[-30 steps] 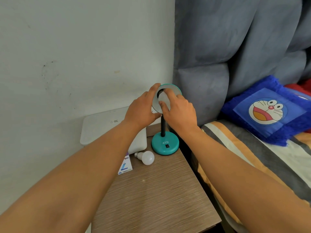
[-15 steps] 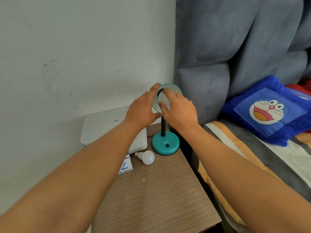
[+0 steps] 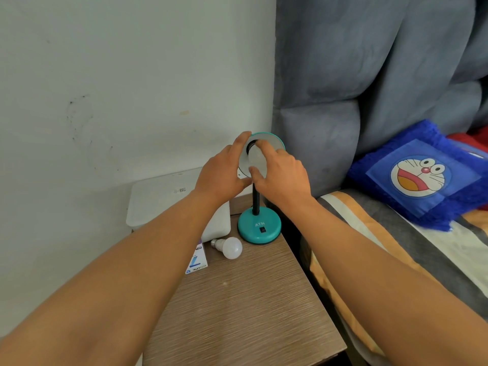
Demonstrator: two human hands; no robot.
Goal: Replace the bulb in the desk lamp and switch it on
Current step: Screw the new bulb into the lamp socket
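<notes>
Two hands at frame centre: left hand steadies the lamp shade, right hand fingers closed around the light, likely fragile bulb, best gripped at its globe.

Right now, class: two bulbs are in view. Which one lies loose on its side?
The bulb on the bedside table, beside the teal lamp base, screw cap pointing left. The other bulb sits in the lamp shade, gripped by the right hand.

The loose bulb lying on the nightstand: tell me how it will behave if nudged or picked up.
The loose bulb lies on its side, round globe on flat wood, so a nudge would probably roll it in a curve. Its smooth globe looks slippery and likely fragile. It seems light for its size.
</notes>
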